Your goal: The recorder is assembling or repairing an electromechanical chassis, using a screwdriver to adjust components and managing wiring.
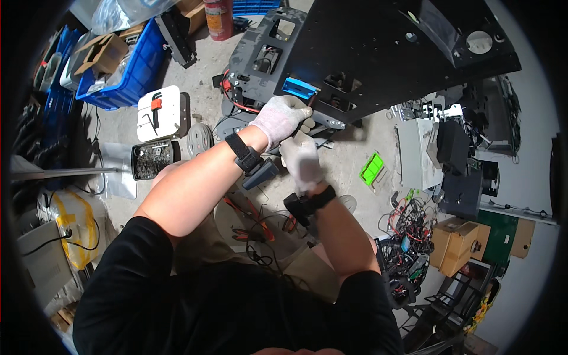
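Observation:
A large black metal panel [361,41] and a grey camouflage-patterned frame [253,56] form a machine in front of me. My left hand [283,120], in a pale knit glove, is at the machine's near edge. Its fingers are closed, and what they grip is hidden. Just below it is my right hand [302,160], gloved too and smeared by motion, so its fingers do not show clearly. A blue rectangular part [300,87] is set in the machine beyond my left hand. Red cable [239,105] runs along the frame's left side.
On the floor at left are a white lid with hex keys [158,112], a black tray of screws [152,161] and a blue crate [127,77]. Orange-handled pliers [254,222] lie near my legs. To the right are a green piece [371,168], tangled wires [408,236] and a cardboard box [454,245].

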Action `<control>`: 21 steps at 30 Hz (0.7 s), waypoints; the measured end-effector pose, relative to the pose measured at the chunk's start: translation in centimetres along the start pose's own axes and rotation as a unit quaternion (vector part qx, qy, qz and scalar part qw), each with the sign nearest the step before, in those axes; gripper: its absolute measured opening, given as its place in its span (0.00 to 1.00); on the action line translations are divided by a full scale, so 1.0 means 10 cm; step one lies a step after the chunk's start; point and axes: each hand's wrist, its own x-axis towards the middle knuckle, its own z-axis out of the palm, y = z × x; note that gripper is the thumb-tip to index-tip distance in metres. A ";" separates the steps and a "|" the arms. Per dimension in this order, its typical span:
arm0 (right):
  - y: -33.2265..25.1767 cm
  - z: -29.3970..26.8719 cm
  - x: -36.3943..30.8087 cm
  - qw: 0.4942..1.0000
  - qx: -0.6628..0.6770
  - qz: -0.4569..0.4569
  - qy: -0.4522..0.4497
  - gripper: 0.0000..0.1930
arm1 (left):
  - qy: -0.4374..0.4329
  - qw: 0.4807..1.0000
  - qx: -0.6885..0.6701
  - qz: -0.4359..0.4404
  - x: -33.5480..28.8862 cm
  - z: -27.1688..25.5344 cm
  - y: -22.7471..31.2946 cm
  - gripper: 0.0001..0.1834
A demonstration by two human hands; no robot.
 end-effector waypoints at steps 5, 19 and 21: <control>-0.12 -0.15 -0.01 0.996 0.046 0.039 -0.058 0.02 | -0.011 0.999 -0.039 -0.016 -0.01 0.05 0.00 0.16; 0.43 -0.26 0.13 0.901 -0.326 -0.286 0.020 0.04 | -0.001 0.996 -0.076 0.041 0.09 0.27 -0.33 0.18; 0.39 -0.28 0.11 0.886 -0.353 -0.301 -0.005 0.05 | -0.017 0.992 -0.120 0.019 0.10 0.28 -0.36 0.17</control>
